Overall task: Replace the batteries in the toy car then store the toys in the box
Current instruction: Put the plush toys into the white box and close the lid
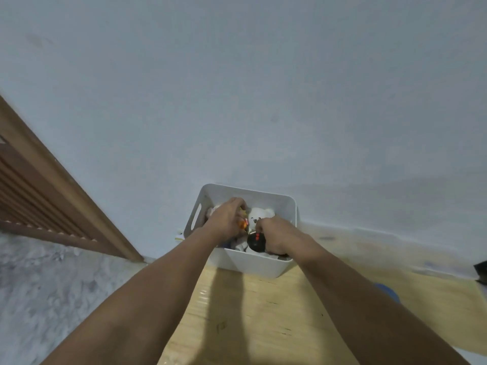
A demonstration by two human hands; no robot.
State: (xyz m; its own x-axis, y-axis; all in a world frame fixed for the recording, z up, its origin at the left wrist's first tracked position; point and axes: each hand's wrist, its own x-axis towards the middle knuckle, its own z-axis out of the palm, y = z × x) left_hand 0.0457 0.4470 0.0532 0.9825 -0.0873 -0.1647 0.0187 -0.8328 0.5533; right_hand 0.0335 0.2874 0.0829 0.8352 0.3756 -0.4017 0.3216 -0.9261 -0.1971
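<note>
A white plastic box [263,264] with handle slots stands on the wooden table against the wall. Both my hands reach into it. My left hand [226,219] is closed over an orange and yellow toy [244,223], mostly hidden under my fingers. My right hand [276,235] grips a black round toy with red marks [257,242] near the box's front right. A white plush bear [259,216] lies in the box between my hands. Other toys lie beneath, too hidden to tell apart.
The wooden table [250,325] runs toward me under my forearms. A pale wall stands right behind the box. A brown slatted door [39,196] and grey speckled floor [52,285] are at left. A blue object [388,292] lies at right beside my right forearm.
</note>
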